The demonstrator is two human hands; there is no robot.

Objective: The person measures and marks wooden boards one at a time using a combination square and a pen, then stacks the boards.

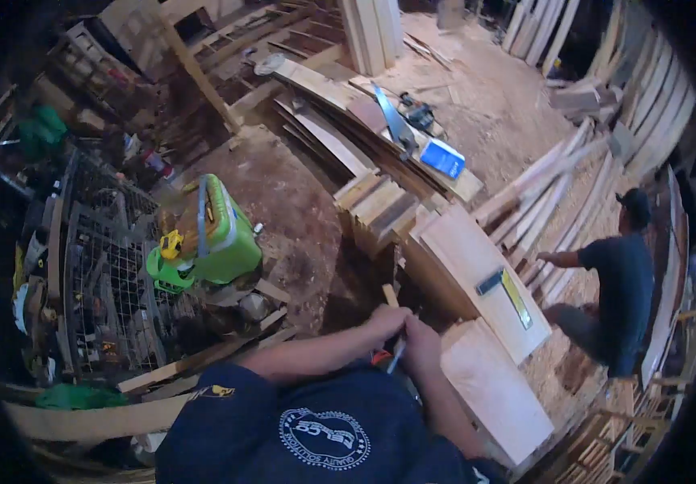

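Close in front of my chest, my left hand (388,321) and my right hand (421,343) meet, both with fingers curled closed. A short pale wooden stick (390,295) pokes up out of my left hand. Below my right hand shows a thin silvery strip (396,355), its kind not clear. The fingers hide how the two pieces relate. Just right of my hands lie wide pale boards (477,266), with a try square (516,298) resting on the upper one. Another pale board (497,391) is beside my right forearm.
A green cooler-like bin (231,234) stands to the left, near a wire mesh rack (110,258). Beyond the boards are a handsaw (392,117), a blue-and-white container (442,158) and a power tool (418,113). A person (618,282) crouches at the right among long planks (533,206).
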